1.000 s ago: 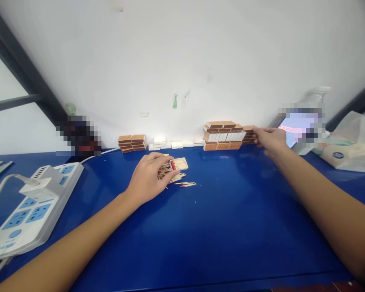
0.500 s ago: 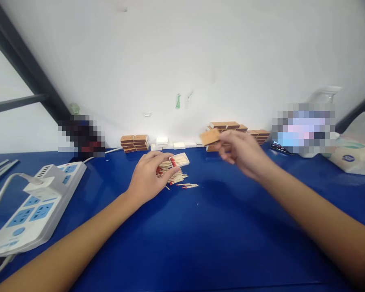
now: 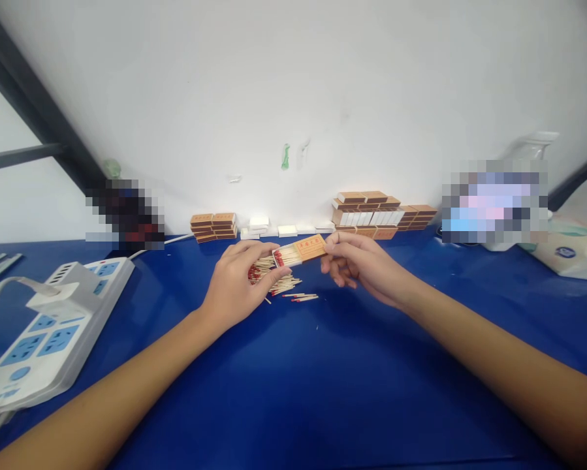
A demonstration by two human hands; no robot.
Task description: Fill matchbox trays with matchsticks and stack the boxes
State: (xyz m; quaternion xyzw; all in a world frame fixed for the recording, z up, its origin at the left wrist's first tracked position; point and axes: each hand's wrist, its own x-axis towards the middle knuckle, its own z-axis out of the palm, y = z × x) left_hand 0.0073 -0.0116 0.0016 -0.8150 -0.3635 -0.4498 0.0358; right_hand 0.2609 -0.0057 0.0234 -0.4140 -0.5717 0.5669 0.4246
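My left hand (image 3: 241, 277) grips the left end of a white matchbox tray (image 3: 287, 255) filled with red-headed matches. Over the tray's right part sits an orange matchbox sleeve (image 3: 311, 247) with red print, its far end pinched between the thumb and finger of my right hand (image 3: 356, 264). The red heads still show at the uncovered left side. Beneath and beside my left hand lies a heap of loose matches (image 3: 284, 283), partly hidden by the fingers. A few separate matches (image 3: 303, 297) rest just in front of it on the blue table (image 3: 293, 385).
Stacked matchboxes stand along the wall, a small pile (image 3: 213, 226) at left and a larger one (image 3: 366, 215) at right. Between them are white trays (image 3: 258, 225). A power strip (image 3: 63, 339) lies at left; a blurred screen (image 3: 493, 202) and a tissue pack (image 3: 577, 245) are at right.
My right hand has moved left and down, bringing the matchbox sleeve from the air onto the right end of the tray. My left hand stays nearly in place, holding the tray.
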